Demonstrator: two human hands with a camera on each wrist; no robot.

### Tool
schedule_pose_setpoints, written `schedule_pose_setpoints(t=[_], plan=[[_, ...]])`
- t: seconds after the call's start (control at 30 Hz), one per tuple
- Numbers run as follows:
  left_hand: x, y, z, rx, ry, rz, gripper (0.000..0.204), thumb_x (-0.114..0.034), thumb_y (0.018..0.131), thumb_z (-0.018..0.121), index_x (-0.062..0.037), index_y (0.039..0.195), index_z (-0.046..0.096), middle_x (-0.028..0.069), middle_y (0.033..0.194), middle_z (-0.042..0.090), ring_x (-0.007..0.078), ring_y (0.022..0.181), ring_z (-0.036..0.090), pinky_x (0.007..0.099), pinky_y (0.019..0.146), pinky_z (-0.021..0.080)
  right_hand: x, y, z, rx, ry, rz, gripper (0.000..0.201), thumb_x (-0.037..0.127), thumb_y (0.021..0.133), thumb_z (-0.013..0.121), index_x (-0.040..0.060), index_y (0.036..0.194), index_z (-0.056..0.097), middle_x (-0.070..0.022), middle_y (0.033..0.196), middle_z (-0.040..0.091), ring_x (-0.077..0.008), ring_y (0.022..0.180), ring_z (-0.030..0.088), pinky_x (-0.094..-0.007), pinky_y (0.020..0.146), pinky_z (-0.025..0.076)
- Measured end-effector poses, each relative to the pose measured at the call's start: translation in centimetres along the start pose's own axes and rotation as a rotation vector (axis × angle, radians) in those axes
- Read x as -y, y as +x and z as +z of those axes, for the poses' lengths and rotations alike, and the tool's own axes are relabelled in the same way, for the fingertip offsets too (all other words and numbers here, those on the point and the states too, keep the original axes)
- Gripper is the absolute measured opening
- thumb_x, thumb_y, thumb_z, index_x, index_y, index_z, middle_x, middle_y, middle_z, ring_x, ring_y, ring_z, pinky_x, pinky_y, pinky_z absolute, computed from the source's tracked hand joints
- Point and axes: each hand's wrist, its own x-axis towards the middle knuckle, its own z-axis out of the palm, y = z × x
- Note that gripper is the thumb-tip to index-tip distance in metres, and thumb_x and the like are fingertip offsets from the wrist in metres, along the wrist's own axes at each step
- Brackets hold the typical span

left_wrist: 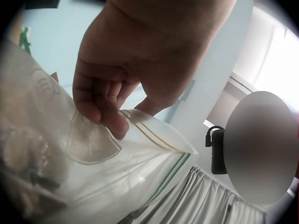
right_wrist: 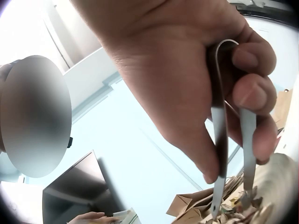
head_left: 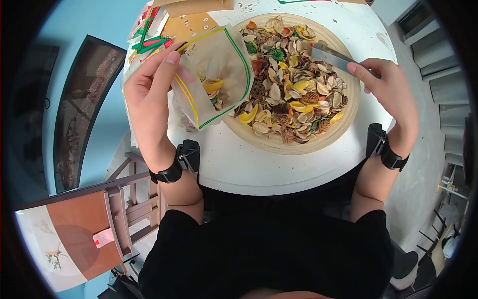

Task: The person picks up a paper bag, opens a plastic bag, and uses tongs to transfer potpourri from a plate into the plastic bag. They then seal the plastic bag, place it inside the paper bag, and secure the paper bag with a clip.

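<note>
My left hand [head_left: 152,94] pinches the rim of a clear zip bag [head_left: 226,74] with yellow and green seal lines; its mouth gapes and some dried pieces lie inside. In the left wrist view, thumb and fingers of the hand [left_wrist: 135,60] grip the bag's plastic [left_wrist: 145,172]. My right hand [head_left: 391,87] holds metal tongs [head_left: 331,57] over a round wooden tray [head_left: 351,109] heaped with potpourri [head_left: 294,89]. From the right wrist, the hand [right_wrist: 187,79] curls round the tongs [right_wrist: 220,121], whose arms stand apart with tips at the dried pieces.
The tray rests on a white round table [head_left: 249,174]. Red and green items [head_left: 149,45] and brown paper [head_left: 196,6] lie at the back left. A wooden folding chair [head_left: 119,219] stands left of the table.
</note>
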Motion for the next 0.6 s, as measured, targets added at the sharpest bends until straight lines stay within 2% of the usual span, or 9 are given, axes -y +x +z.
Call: schedule_pose_setpoints(t=[0.03, 0.13, 0.43, 0.6], plan=[[0.0, 0.0, 0.0, -0.001, 0.002, -0.004, 0.031, -0.02, 0.1, 0.067, 0.0031, 0.119, 0.074, 0.003, 0.077, 0.07, 0.0087, 0.08, 0.06, 0.0233, 0.081, 0.046, -0.1, 0.1, 0.0, 0.032, -0.004, 0.026, 0.048, 0.044, 0.091, 0.075, -0.0035, 0.097, 0.077, -0.0073, 0.062, 0.061, -0.0129, 0.057, 0.052, -0.0299, 0.055, 0.042], [0.1, 0.0, 0.1, -0.017, 0.014, 0.007, 0.031, -0.02, 0.1, 0.067, 0.0032, 0.119, 0.074, 0.0032, 0.077, 0.07, 0.0089, 0.079, 0.061, 0.0234, 0.08, 0.046, -1.0, 0.4, 0.6, 0.12, 0.051, -0.058, 0.048, 0.044, 0.09, 0.076, -0.0036, 0.096, 0.077, -0.0075, 0.06, 0.059, -0.0144, 0.055, 0.051, -0.0311, 0.055, 0.042], [0.1, 0.0, 0.2, -0.023, 0.014, -0.008, 0.031, -0.02, 0.1, 0.067, 0.0036, 0.119, 0.074, 0.0033, 0.076, 0.07, 0.009, 0.078, 0.06, 0.0234, 0.077, 0.046, 0.3, 0.0, 1.4, 0.043, -0.034, -0.221, 0.04, 0.035, 0.09, 0.078, -0.0046, 0.091, 0.076, -0.0152, 0.06, 0.059, -0.0202, 0.052, 0.05, -0.0336, 0.055, 0.044], [0.2, 0.1, 0.1, -0.023, 0.028, -0.012, 0.032, -0.02, 0.1, 0.067, 0.0037, 0.12, 0.074, 0.0032, 0.076, 0.07, 0.0085, 0.077, 0.059, 0.0231, 0.075, 0.045, 0.1, 0.1, 1.4, 0.028, 0.011, -0.271, 0.036, 0.031, 0.09, 0.078, -0.004, 0.093, 0.076, -0.0156, 0.06, 0.057, -0.0201, 0.052, 0.049, -0.0338, 0.054, 0.043]])
